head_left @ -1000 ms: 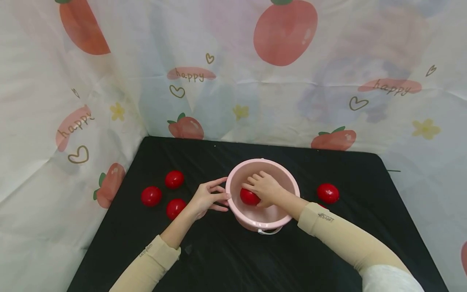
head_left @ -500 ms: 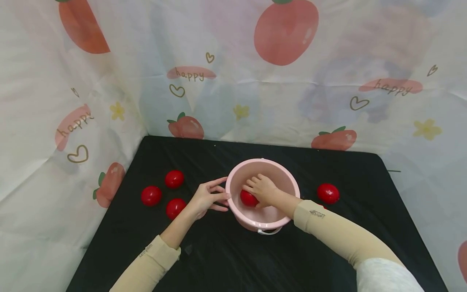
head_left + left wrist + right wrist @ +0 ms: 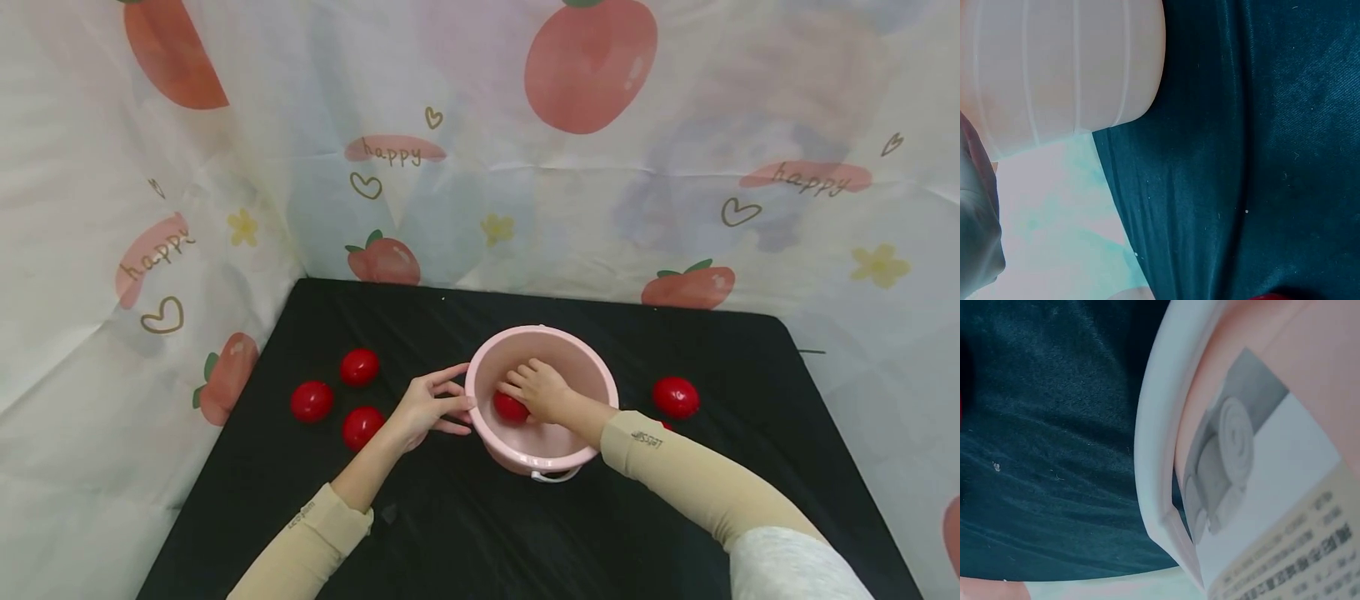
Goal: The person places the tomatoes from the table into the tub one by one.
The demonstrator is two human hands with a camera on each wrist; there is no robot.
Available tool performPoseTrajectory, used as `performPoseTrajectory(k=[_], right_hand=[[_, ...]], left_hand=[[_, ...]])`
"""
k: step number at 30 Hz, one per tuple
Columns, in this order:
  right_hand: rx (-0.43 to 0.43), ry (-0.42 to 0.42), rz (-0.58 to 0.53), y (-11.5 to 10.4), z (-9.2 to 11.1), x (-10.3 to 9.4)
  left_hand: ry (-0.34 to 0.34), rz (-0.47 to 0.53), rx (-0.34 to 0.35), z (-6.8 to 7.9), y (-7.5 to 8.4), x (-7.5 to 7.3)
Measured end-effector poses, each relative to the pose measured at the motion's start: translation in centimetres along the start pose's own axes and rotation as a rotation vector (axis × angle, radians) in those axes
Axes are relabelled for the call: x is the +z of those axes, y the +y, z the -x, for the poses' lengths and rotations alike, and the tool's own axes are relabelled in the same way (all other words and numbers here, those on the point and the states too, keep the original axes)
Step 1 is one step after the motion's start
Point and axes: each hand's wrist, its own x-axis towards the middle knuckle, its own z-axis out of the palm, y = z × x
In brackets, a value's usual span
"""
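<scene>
A pink bucket (image 3: 542,461) with a white handle stands upright on a black cloth. Down inside it, my right hand (image 3: 542,390) grips a shiny red ball (image 3: 510,407), fingers over its top and thumb at its near side. My left hand (image 3: 423,412) touches the bucket's left rim, its fingers spread and fairly straight. In the left wrist view the bucket's ribbed side (image 3: 1072,62) shows beside a part of that hand (image 3: 979,231). The right wrist view has the bucket's handle (image 3: 1154,425) and a printed label (image 3: 1285,506), but no fingers.
Left of the bucket lie three red balls: a far one (image 3: 359,367), a leftmost one (image 3: 312,402) and a near one (image 3: 363,427) by my left wrist. To the right sits another ball (image 3: 676,397); a further red bit (image 3: 666,426) peeks out behind my right sleeve.
My right hand has gone slightly deeper into the bucket, and the red ball has lowered with it. The left hand has stayed at the rim.
</scene>
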Motion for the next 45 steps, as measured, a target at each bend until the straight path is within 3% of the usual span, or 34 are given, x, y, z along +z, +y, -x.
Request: performPoseTrajectory(k=[6, 13, 20, 25, 30, 35, 45], right_hand=[[0.013, 0.113, -0.050, 0.4, 0.1, 0.1], [0.022, 0.249, -0.216, 1.7, 1.0, -0.5], [0.118, 0.406, -0.431, 4.4, 4.2, -2.5], [0.258, 0.515, -0.460, 6.5, 7.5, -2.8], [0.460, 0.480, -0.534, 8.1, 11.1, -1.5], [0.606, 0.392, -0.641, 7.7, 14.3, 0.8], [0.685, 0.255, -0.720, 3.2, 18.0, 6.9]], left_hand=[[0.002, -0.004, 0.001, 0.0, 0.0, 0.1], [0.013, 0.002, 0.007, 0.1, 0.1, 0.1], [0.024, -0.001, 0.004, -0.1, -0.2, 0.0], [0.027, 0.003, 0.003, 0.0, -0.2, 0.0], [0.020, 0.007, 0.009, -0.1, -0.2, 0.0], [0.024, 0.003, 0.011, -0.1, -0.3, 0.0], [0.020, 0.000, 0.014, -0.1, -0.3, -0.1]])
